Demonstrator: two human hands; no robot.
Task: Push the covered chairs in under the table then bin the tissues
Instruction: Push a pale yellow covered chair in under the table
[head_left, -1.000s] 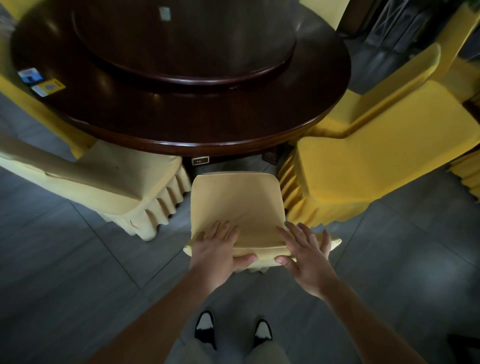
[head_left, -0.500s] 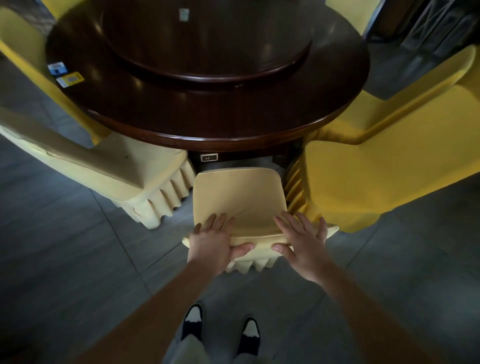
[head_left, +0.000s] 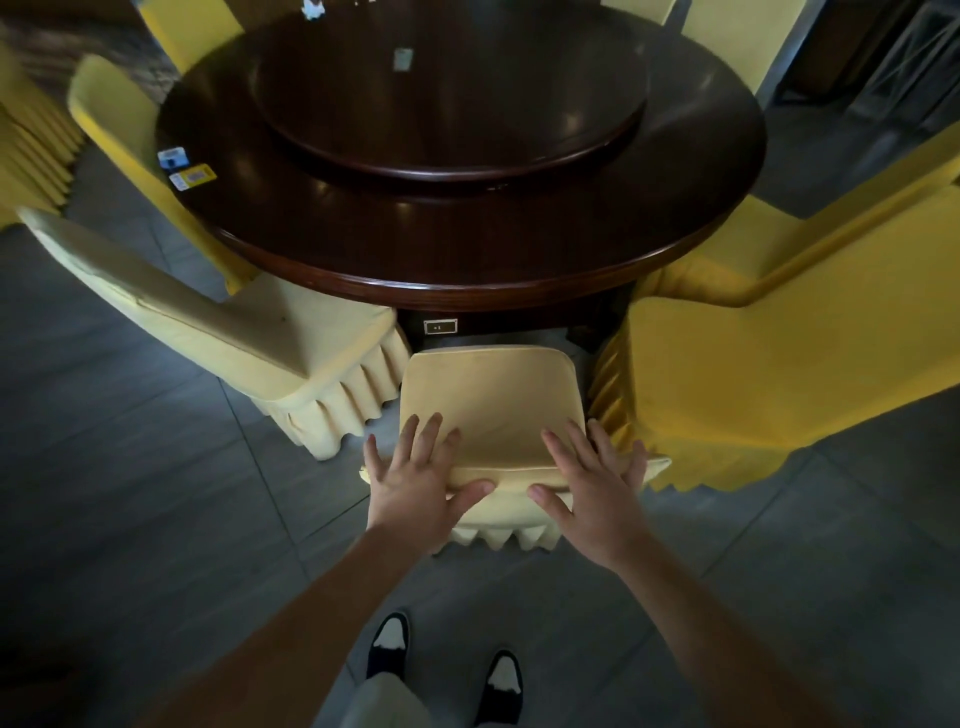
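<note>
Head view looks down on a pale yellow covered chair (head_left: 488, 405) at the centre, its backrest top nearest the person and its seat end pointing toward 12 o'clock, where the round dark wooden bench (head_left: 467, 249) stands. The chair's far edge lies just short of the bench rim, close to the dark pedestal under it, with a strip of grey floor (head_left: 130, 493) showing between. The left hand (head_left: 415, 480) lies flat on the backrest's left corner, fingers spread wide over the fabric and thumb pressed along the near edge; its grip is open, a flat press rather than a clasp. The right hand (head_left: 589, 480) mirrors it on the right corner, fingers splayed, thumb on the near edge, grip likewise open. At 10 o'clock a second pale covered chair (head_left: 249, 332) sits angled with its pleated skirt touching the middle chair's left side, its seat partly under the bench. At 2 o'clock a deeper yellow covered chair (head_left: 753, 384) stands just beside the middle one, its skirt against it. On the bench a raised turntable (head_left: 452, 104) fills the middle; two small packets (head_left: 184, 169), one bluish and one yellow, rest near the rim at 10 o'clock, possibly tissue packs though the print is too small to read. Black-and-white shoes (head_left: 447, 665) show at 6 o'clock.
</note>
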